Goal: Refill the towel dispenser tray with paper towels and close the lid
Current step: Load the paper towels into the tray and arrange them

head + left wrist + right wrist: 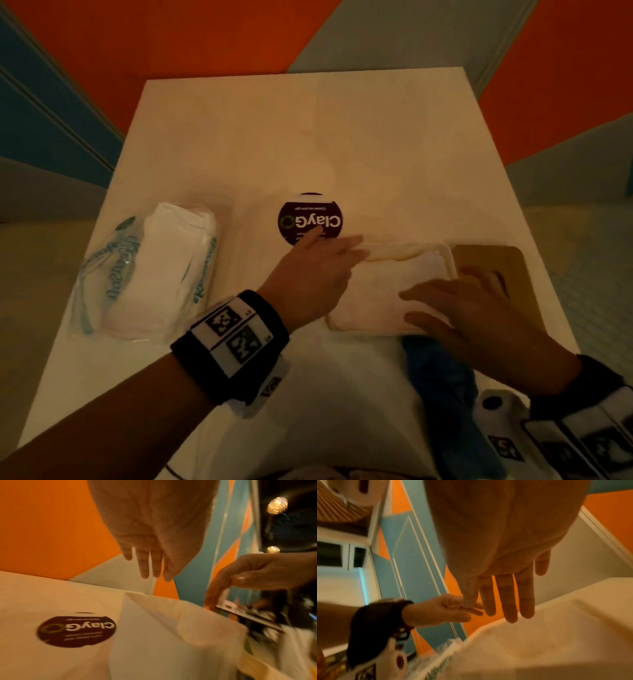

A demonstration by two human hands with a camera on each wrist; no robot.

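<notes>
All three pictures are dim and carry a warm orange-yellow cast. In the head view the tabletop (308,144) is brightest toward its far middle and darkens at the near corners; straight wall lines bow outward near the frame edges. The ClayGo sticker (310,219) reads fairly sharp there, yet smears in the left wrist view, where the right side streaks with motion blur. Two round lamps (277,505) glare against a black ceiling. In the right wrist view the lower foreground is soft, and both hands (505,547) show as dark, backlit shapes close to the lens
</notes>
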